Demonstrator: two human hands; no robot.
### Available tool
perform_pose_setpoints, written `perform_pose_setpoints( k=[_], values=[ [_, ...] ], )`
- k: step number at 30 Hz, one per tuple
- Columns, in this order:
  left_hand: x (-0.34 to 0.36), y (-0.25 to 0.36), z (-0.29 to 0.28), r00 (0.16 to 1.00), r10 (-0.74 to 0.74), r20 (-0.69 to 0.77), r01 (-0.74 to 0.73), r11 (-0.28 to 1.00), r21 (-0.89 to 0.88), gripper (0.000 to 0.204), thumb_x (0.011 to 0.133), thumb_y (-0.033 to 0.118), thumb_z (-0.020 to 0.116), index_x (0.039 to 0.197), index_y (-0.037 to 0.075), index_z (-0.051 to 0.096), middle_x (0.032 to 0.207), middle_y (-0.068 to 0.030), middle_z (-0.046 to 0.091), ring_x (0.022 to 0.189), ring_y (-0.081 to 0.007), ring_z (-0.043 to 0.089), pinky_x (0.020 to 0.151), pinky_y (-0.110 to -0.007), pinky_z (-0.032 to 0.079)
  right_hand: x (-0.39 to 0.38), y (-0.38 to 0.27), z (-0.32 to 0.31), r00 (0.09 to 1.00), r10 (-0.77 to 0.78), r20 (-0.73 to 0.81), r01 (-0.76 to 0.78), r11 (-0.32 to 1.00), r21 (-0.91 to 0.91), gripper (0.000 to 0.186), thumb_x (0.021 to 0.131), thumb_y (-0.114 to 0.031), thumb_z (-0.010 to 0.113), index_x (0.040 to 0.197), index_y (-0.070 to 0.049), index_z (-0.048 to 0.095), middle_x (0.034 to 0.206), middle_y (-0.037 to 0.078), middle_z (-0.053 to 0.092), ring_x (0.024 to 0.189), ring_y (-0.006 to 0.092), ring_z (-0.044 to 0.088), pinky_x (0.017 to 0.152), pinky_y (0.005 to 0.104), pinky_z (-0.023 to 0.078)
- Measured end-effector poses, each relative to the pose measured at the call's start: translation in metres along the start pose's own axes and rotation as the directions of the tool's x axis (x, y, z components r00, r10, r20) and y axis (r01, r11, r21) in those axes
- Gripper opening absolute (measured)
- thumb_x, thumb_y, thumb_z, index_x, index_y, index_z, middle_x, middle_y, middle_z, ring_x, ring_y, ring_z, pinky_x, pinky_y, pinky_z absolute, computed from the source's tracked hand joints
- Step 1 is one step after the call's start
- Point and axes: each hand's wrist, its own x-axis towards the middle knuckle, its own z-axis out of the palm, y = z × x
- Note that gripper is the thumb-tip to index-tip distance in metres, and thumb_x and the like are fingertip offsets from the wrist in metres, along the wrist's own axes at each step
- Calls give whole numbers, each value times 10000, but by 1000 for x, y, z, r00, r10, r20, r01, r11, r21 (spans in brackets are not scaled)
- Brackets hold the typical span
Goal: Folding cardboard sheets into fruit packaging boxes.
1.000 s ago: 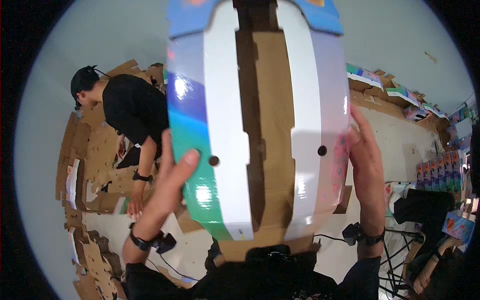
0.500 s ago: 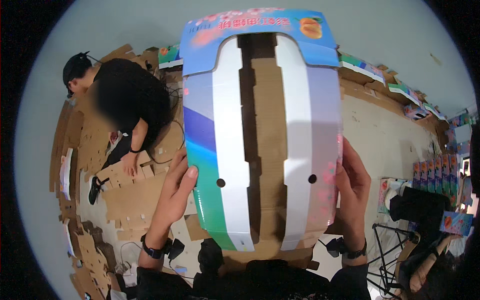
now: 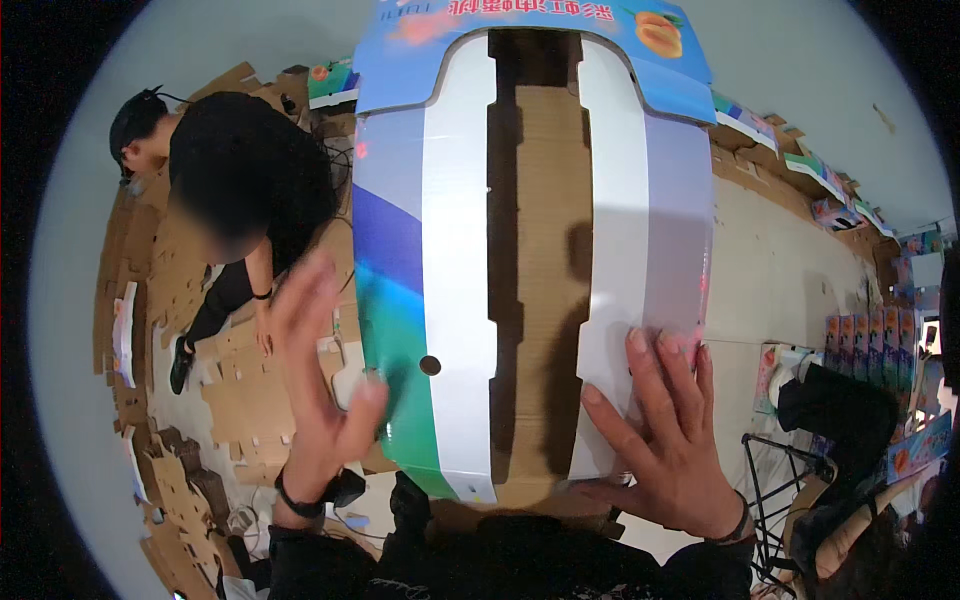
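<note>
A large printed cardboard carton (image 3: pixel 460 250) stands in front of me, blue at its far end, with white, green and pale purple side flaps folded inward. Between the flaps a long gap shows the brown inside. My right hand (image 3: pixel 675 440) lies with fingers spread on the right flap near its lower end. Off the carton's left side, my left hand (image 3: pixel 325 370) is raised with fingers apart, slightly blurred, the thumb close to the green edge. A small round hole (image 3: pixel 430 365) shows in the left flap; the matching right one is hidden.
At left a person in black (image 3: pixel 250 170) bends over flattened cardboard (image 3: pixel 245 400) on the floor. Several printed cartons (image 3: pixel 870 345) stand in a row at right, near a black folding stool frame (image 3: pixel 780 500) and another person's arm (image 3: pixel 850 545). Cardboard strips line the walls.
My left hand has let go of the carton's side and lifted away. My right hand has moved from the right side onto the top flap. The carton appears larger and closer.
</note>
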Motion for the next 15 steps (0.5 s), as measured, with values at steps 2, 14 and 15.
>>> perform_pose_setpoints(
  k=[2, 14, 15],
  values=[
    [0, 19, -14, 965, 153, 212, -186, 972, 145, 593, 955, 509, 591, 1361, 77, 589, 1439, -192, 509, 1367, -394, 434, 1129, -554, 316, 3, 4, 8, 995, -23, -98, 23, 1000, 1, 562, 898, -410, 657, 1423, -236, 558, 1592, 188, 346, 1481, 397, 283, 1162, 629, 251],
    [-28, 12, 7, 921, 328, 209, -364, 916, 168, 449, 931, 434, 633, 1263, 132, 667, 1388, -98, 617, 1355, -437, 487, 1147, -657, 253, 13, 17, 25, 851, -50, -522, 64, 998, 8, 281, 861, -157, 709, 1142, -159, 720, 1366, 106, 631, 1345, 361, 519, 1108, 571, 402],
    [-35, 14, 9, 920, 276, 277, -339, 917, 212, 368, 924, 279, 675, 1256, 121, 667, 1394, -125, 608, 1349, -438, 491, 1146, -651, 248, 11, 16, 24, 863, -28, -504, 59, 997, 45, 379, 820, -178, 755, 1194, -164, 697, 1390, 122, 605, 1345, 363, 513, 1116, 570, 389]
  ],
)
